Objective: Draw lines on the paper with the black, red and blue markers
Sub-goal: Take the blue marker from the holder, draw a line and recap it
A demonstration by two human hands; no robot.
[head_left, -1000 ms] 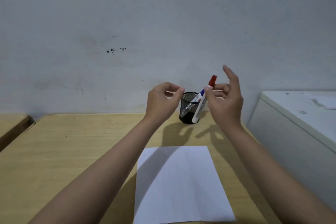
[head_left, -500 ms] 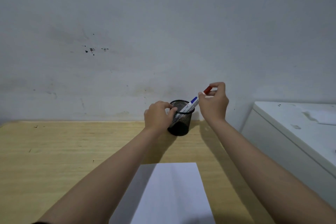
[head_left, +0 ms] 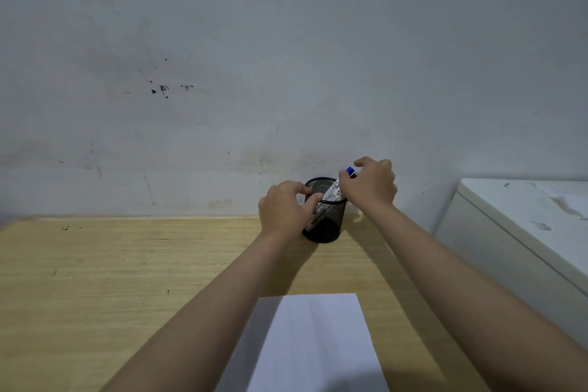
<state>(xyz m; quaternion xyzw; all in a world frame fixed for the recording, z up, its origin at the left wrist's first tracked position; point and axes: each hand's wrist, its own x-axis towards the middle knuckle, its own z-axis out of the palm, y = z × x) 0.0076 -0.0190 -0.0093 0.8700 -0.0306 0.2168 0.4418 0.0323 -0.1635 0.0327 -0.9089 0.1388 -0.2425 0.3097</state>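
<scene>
Wooden table (head_left: 111,280) under a grey wall (head_left: 286,41); left hand (head_left: 283,210) grips mesh cup (head_left: 327,226), right hand (head_left: 370,184) pinches blue-capped marker (head_left: 350,171).

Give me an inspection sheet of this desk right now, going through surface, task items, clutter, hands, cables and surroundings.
Surface: wooden table, a few dark specks and scratches.
Job's things: white paper flat at the near edge, no lines visible on the part in view; black mesh pen cup near the wall; blue-capped marker leaning out of the cup's right rim. Other markers not clearly seen.
Clutter: nothing seen.
Hands: left hand grips the cup's rim; right hand closed around the blue-capped marker.
Cables: nothing seen.
Surroundings: grey wall with dark marks; white cabinet to the right.
</scene>
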